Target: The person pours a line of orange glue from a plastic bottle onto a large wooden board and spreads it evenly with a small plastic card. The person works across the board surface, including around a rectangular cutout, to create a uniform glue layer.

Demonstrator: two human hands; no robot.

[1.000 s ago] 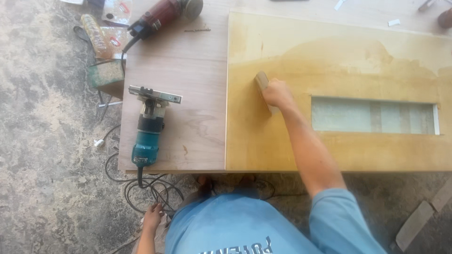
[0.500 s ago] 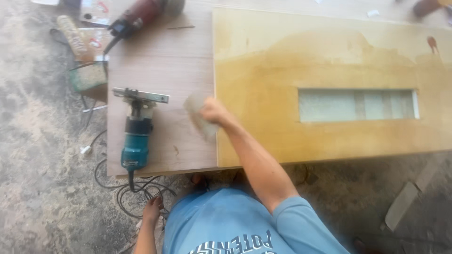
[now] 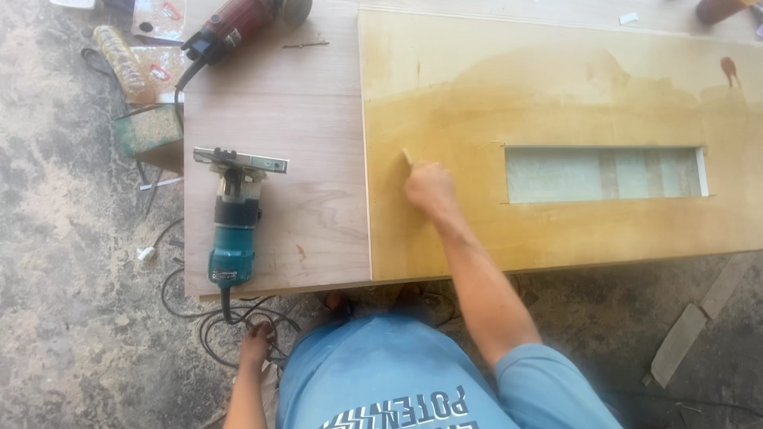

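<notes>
Yellowish panel: right hand grip clenched on sanding block, protruding beyond fingers.

A light blue short-sleeved T-shirt is worn, with large white block lettering printed across its chest. Both arms are left bare from the sleeve hems down. No glove, watch or ring can be made out on the right hand or the left hand.

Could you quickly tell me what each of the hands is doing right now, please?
Left hand: down by the cables on the floor; whether it grips them cannot be told.
Right hand: closed on a small pale block, pressed on the yellowish panel.
</notes>
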